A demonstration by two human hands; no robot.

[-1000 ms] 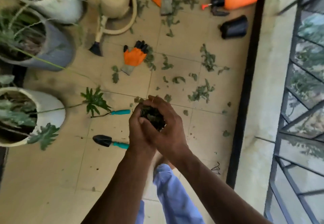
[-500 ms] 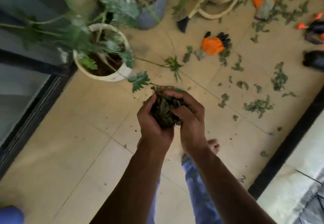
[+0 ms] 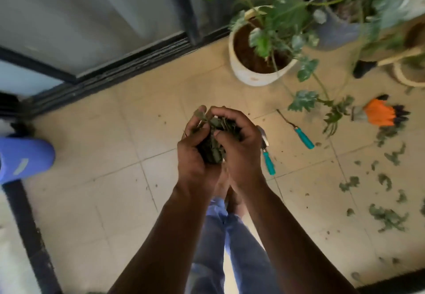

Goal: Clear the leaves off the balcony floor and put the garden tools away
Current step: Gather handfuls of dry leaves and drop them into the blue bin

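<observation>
Leaf-clearing step: a gathered load is in hand, no bin in view

Over the beige tiled balcony floor [image 3: 110, 155], the left hand [image 3: 195, 155] and right hand [image 3: 241, 153] cup and clasp a wad of dark green leaves [image 3: 213, 142]; loose leaves [image 3: 386, 218] lie at four o'clock, two teal-handled garden tools [image 3: 303, 136] at three, untouched; next probably calls for carrying the wad to a bin without spilling
</observation>
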